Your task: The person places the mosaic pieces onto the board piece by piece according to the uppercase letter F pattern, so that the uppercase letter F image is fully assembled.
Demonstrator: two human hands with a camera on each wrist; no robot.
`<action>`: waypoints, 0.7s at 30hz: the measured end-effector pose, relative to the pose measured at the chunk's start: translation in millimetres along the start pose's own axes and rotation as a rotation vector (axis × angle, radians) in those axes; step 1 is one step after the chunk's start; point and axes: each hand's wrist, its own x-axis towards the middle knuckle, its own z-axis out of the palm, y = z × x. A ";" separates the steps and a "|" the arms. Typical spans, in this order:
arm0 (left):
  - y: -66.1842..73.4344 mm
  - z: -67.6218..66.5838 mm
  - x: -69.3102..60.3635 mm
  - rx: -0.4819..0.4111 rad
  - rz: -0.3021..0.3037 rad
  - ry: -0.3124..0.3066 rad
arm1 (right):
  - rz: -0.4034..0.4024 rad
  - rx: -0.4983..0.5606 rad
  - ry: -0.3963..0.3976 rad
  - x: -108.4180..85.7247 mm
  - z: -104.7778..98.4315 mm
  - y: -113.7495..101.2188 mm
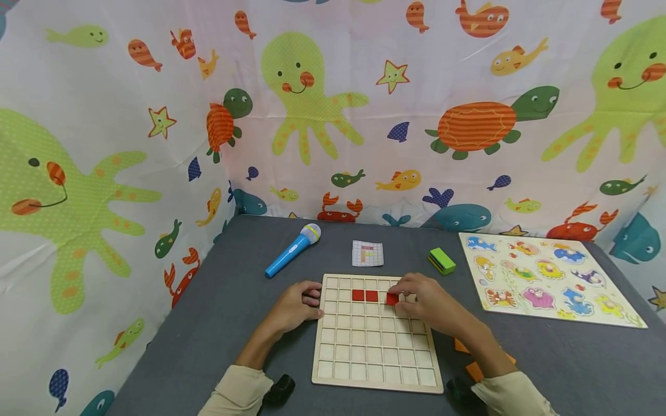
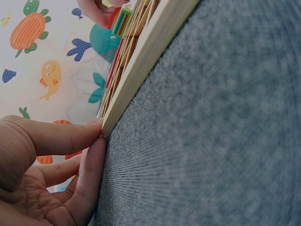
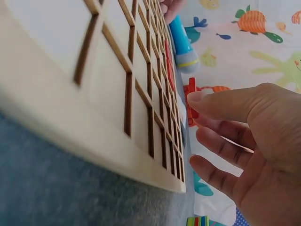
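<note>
A wooden grid board point(image 1: 377, 341) lies on the grey table. Two red square tiles point(image 1: 365, 296) sit side by side in its second row. My right hand point(image 1: 429, 303) pinches another red tile point(image 1: 392, 299) over the upper right cells; in the right wrist view that tile point(image 3: 192, 99) is held on edge between thumb and fingers, above the board. At the board's upper left edge, my left hand point(image 1: 293, 306) grips the rim with thumb and fingertips, and the left wrist view shows this hand point(image 2: 56, 165) pinching a corner of the board.
Behind the board lie a blue microphone point(image 1: 291, 251), a small card with a coloured grid pattern point(image 1: 367, 253) and a green striped block point(image 1: 441, 261). A sea-animal puzzle board point(image 1: 551, 280) is at the right. Orange pieces point(image 1: 474, 371) lie partly under the right forearm.
</note>
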 end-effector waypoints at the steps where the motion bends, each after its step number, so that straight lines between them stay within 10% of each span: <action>1: 0.1 -0.2 0.1 -0.001 0.003 -0.001 | -0.007 -0.004 0.000 1.8 0.3 -0.8; 21: 1.4 0.2 -0.1 -0.009 0.004 -0.011 | -0.041 -0.061 -0.020 26.3 12.5 4.6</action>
